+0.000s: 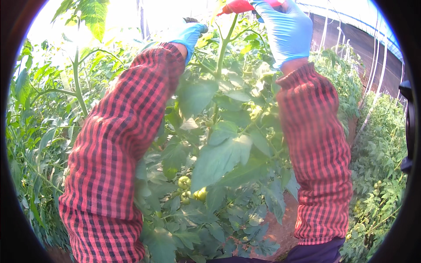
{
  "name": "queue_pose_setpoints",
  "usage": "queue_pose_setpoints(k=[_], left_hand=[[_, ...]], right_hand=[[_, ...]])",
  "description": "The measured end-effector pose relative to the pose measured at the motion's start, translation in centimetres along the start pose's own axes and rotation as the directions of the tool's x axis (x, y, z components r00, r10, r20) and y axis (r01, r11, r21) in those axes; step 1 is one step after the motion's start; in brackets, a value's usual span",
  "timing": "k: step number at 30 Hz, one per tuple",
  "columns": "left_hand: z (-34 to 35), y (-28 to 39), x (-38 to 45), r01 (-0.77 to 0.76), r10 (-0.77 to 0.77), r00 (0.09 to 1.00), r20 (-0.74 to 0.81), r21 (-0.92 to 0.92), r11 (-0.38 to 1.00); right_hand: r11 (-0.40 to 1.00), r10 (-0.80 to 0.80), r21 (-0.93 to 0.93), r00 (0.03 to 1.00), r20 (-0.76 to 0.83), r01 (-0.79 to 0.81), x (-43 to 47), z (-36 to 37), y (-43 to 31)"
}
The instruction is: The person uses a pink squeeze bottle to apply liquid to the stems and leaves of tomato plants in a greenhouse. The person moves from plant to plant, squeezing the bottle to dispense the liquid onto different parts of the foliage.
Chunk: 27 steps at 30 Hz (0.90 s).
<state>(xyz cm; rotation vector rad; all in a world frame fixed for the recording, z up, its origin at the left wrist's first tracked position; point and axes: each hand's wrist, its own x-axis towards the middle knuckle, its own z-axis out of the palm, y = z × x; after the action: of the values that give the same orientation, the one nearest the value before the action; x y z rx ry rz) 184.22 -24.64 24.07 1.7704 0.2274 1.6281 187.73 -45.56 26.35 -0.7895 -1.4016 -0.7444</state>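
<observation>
My right hand [286,34], in a blue disposable glove, grips a red hand tool [237,6] at the top of the view. The picture's edge cuts off part of the tool. Its tapered red end lies at the upper stem [222,54] of a tomato plant. Left of that stem is my left hand [188,36], also gloved in blue, with dark patches at the fingertips. Its fingers are partly hidden and washed out by glare, so I cannot tell whether they hold anything. Below and between my forearms hang broad leaves [223,157] and green tomatoes [184,182].
Another thick tomato stem [77,82] rises at the left among dense foliage. White strings [378,75] hang at the right above another plant row [378,157]. A dark wall [348,42] stands behind. Brown soil [283,227] shows low down.
</observation>
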Motion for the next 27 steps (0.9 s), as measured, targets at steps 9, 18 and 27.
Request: queue_pose_setpoints(k=[9, 18, 27], left_hand=[[-1.3, 4.7, -0.7, 0.157, -0.209, 0.849, 0.486, 0.147, 0.977], [-0.8, 4.1, -0.2, 0.172, -0.137, 0.85, 0.508, -0.022, 0.985], [-0.3, 4.0, -0.1, 0.157, -0.111, 0.889, 0.444, -0.068, 0.985]], right_hand=[[0.99, -0.022, -0.144, 0.998, -0.061, 0.013, -0.1, -0.3, 1.1], [0.948, -0.054, -0.316, 0.996, -0.075, 0.027, 0.0, -0.4, 1.3], [0.941, -0.07, -0.334, 0.996, -0.06, 0.046, 0.0, -1.2, 1.7]])
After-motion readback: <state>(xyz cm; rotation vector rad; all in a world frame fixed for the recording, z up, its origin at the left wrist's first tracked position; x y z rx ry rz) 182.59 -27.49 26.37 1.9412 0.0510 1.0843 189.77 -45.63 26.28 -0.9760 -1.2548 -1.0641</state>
